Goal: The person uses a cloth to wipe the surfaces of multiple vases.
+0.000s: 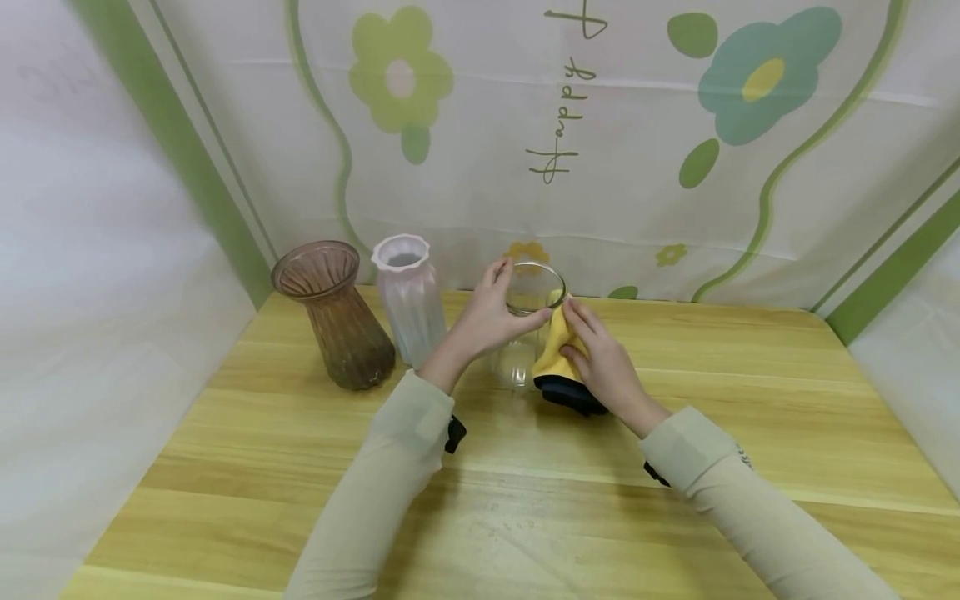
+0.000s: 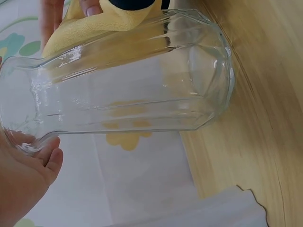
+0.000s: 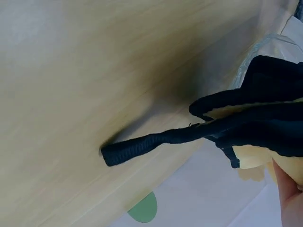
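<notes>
A clear glass vase (image 1: 517, 362) stands upright on the table, its ribbed side filling much of the left wrist view (image 2: 137, 94). My left hand (image 1: 491, 317) grips its neck just under the rim, fingers and thumb spread around it. My right hand (image 1: 607, 362) pinches a yellow cloth (image 1: 555, 346) with dark edging against the vase's right side. In the right wrist view the cloth's black trim (image 3: 142, 146) hangs loose over the table, and part of my right hand (image 3: 289, 198) shows at the edge.
To the left stand a brown ribbed glass vase (image 1: 348, 333) with a flared rim and a pink-white vase (image 1: 412, 308) with a scalloped rim. Behind the wooden table (image 1: 525, 517) hangs a white curtain (image 1: 480, 192) with printed flowers.
</notes>
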The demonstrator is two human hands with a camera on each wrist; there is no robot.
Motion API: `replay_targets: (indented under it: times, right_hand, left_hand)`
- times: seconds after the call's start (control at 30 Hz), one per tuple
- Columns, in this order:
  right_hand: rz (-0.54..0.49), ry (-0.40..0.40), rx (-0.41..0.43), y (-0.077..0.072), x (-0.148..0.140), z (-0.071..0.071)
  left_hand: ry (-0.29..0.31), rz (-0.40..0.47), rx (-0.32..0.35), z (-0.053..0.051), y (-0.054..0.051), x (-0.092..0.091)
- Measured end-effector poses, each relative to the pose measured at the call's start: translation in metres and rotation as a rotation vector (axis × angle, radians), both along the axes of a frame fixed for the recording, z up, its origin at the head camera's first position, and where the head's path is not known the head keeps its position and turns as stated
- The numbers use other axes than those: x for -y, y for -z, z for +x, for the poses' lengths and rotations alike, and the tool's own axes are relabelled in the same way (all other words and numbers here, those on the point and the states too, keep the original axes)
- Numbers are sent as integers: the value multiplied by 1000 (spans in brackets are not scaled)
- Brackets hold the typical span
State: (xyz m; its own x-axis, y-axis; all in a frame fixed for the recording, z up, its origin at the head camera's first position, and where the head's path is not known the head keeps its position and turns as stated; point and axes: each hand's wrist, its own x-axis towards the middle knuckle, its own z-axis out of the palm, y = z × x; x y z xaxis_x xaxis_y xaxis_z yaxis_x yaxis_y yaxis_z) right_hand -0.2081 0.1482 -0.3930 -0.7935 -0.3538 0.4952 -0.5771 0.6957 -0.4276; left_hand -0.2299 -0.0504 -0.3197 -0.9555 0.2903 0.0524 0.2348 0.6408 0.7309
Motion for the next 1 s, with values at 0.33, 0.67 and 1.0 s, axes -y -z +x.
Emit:
replay_targets:
  times: [0.33,0.67,1.0]
  right_hand:
    - [98,1,57,16,-7,-2]
    - [160,55,149,20,-10,0]
    - [73,42,96,9,-8,0]
  left_hand:
    - [-59,46,5,3,3,-5]
    - [-31,-33,-46,4,1,-4]
    - [-42,-66,-30,-1,-3,0]
